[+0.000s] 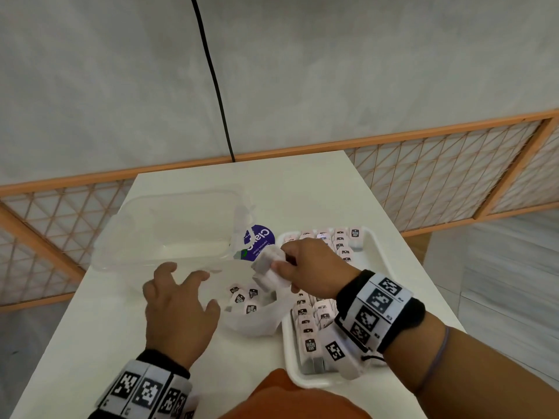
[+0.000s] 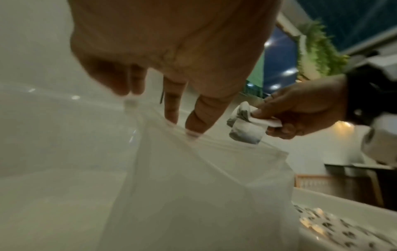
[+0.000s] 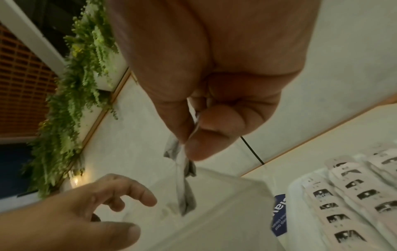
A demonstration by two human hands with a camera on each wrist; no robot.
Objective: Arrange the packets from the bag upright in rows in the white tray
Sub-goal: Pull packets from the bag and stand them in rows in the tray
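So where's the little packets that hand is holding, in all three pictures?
Head view: the held packets sit mid-frame, pinched by the right hand above the bag.
Left wrist view: right of centre, hanging from that hand's fingertips just over the bag's rim.
Right wrist view: middle, dangling below the thumb and finger.
Shared landmark: the white tray of upright packets appears in every view, lower right in both wrist views.

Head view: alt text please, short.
A right hand pinches a few packets above an open bag holding more, beside a white tray with rows of upright packets. The left hand hovers open left of the bag, near a clear plastic tub.
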